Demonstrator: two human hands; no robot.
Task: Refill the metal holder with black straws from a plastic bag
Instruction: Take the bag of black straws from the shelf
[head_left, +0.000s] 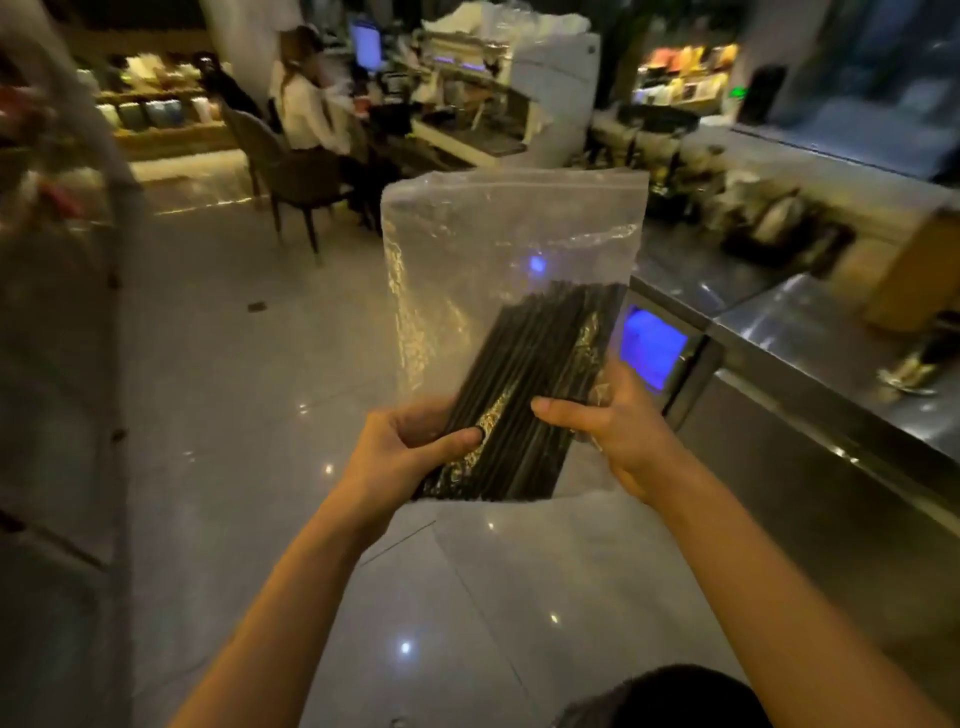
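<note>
A clear plastic bag stands upright in front of me, its sealed top edge up and its upper half empty. A bundle of black straws lies slanted in its lower half. My left hand grips the bag's lower left, thumb pressed on the straws. My right hand grips the lower right side of the bag and bundle. Both hold it in the air above the tiled floor. I see no metal holder that I can pick out.
A steel counter runs along the right, with a blue-lit screen at its near end and blurred vessels further back. A person sits on a chair at a far counter with a coffee machine. Shelving stands at left.
</note>
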